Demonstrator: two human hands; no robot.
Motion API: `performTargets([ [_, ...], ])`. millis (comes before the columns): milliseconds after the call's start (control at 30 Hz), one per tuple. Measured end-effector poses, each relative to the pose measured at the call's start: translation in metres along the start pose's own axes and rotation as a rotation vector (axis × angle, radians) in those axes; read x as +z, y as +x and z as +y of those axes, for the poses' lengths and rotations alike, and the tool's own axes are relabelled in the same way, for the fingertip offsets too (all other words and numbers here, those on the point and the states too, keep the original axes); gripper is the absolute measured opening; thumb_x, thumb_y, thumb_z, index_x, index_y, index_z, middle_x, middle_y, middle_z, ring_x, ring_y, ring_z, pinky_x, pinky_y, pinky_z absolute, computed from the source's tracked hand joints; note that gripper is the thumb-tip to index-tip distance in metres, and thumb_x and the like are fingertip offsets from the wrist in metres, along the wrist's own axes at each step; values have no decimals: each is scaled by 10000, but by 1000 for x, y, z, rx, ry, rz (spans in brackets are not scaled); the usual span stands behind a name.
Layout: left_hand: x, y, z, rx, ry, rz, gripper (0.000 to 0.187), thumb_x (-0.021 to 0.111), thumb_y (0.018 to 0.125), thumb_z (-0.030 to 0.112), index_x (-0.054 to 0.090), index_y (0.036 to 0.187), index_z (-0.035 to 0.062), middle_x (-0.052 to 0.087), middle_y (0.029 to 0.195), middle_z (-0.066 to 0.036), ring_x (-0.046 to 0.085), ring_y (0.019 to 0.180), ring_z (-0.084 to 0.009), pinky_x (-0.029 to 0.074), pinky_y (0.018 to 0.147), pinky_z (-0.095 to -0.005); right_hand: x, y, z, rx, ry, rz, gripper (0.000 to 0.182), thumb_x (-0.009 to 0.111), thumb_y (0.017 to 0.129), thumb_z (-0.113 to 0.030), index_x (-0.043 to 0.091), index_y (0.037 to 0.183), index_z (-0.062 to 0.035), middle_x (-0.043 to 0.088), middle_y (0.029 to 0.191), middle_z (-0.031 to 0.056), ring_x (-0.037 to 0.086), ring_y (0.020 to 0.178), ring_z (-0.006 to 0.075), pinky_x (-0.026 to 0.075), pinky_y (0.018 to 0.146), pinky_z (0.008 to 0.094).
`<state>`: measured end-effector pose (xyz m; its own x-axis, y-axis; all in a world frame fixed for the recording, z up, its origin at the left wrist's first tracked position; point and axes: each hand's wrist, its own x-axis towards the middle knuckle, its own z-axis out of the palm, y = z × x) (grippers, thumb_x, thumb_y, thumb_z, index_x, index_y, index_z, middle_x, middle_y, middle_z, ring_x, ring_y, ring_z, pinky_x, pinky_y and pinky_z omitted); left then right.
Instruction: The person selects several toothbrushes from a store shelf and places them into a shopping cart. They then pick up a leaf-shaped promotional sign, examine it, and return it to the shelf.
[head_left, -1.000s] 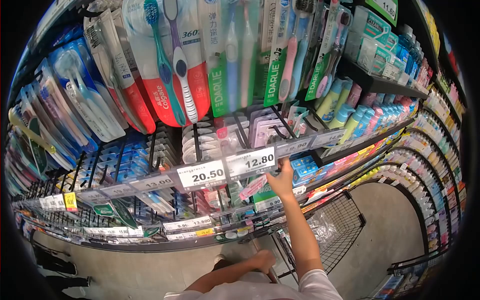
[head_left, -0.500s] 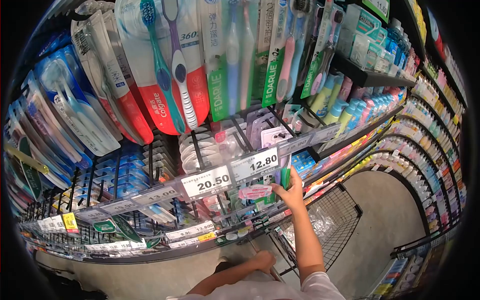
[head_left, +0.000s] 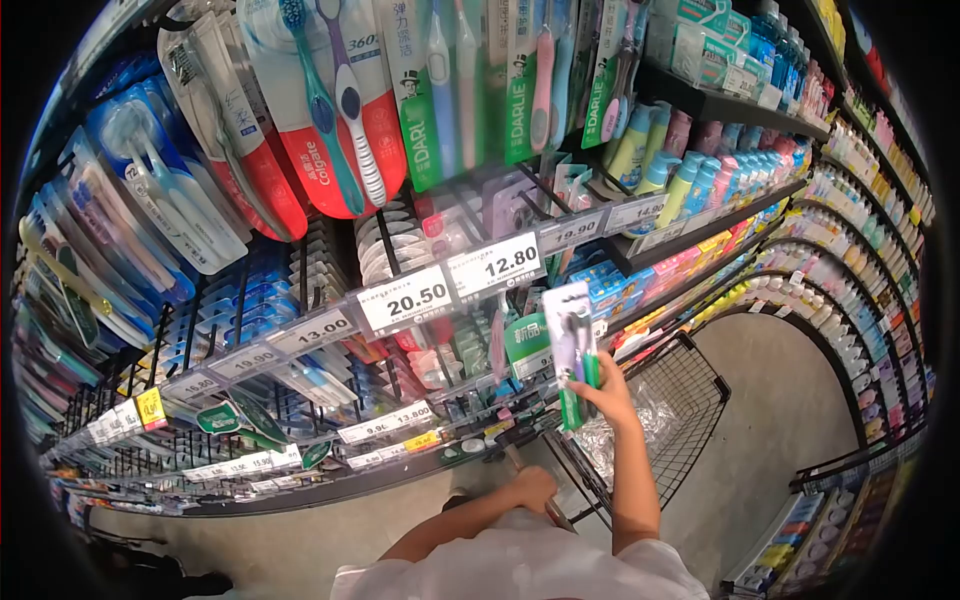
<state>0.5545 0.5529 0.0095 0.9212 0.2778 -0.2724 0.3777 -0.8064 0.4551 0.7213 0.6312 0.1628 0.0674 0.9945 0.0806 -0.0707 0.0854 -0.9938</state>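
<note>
My right hand [head_left: 610, 398] is closed around the lower part of a toothbrush pack [head_left: 571, 325]. The pack has a pale card top, with purple and green showing lower down. It is held upright in front of the lower shelf, to the right of a green hanging pack [head_left: 528, 345]. My left hand [head_left: 533, 488] wraps round the handle [head_left: 560, 514] of a wire shopping cart [head_left: 690, 395]. Inside the cart lies some clear, crinkled plastic [head_left: 640, 405].
Large Colgate packs [head_left: 318, 180] and Darlie packs [head_left: 425, 140] hang above the price rail [head_left: 405, 303]. Colourful bottles [head_left: 685, 180] line a shelf at right, with mouthwash bottles [head_left: 780, 50] higher up. A curved shelf [head_left: 835, 300] rings the grey floor [head_left: 780, 370].
My right hand has drawn down and right from the price rail, bringing the toothbrush pack upright into full view. My left hand stays on the cart handle. The view has shifted slightly.
</note>
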Motion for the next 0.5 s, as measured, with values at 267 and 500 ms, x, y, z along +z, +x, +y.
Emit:
performTargets([
  [267, -12, 2, 10, 42, 34, 51, 258, 654, 496, 307, 647, 641, 94, 592, 609, -136, 598, 611, -323, 480, 541, -422, -93, -154, 121, 394, 652, 449, 493, 635, 677, 86, 427, 1092, -80, 567, 907, 75, 581, 805, 199, 500, 732, 354],
  [500, -4, 14, 8, 95, 20, -50, 251, 621, 517, 310, 631, 646, 96, 588, 598, -127, 595, 609, -307, 470, 572, -417, -164, -253, 207, 554, 554, 693, 474, 644, 693, 50, 431, 1110, -18, 560, 910, 72, 571, 811, 202, 504, 703, 350],
])
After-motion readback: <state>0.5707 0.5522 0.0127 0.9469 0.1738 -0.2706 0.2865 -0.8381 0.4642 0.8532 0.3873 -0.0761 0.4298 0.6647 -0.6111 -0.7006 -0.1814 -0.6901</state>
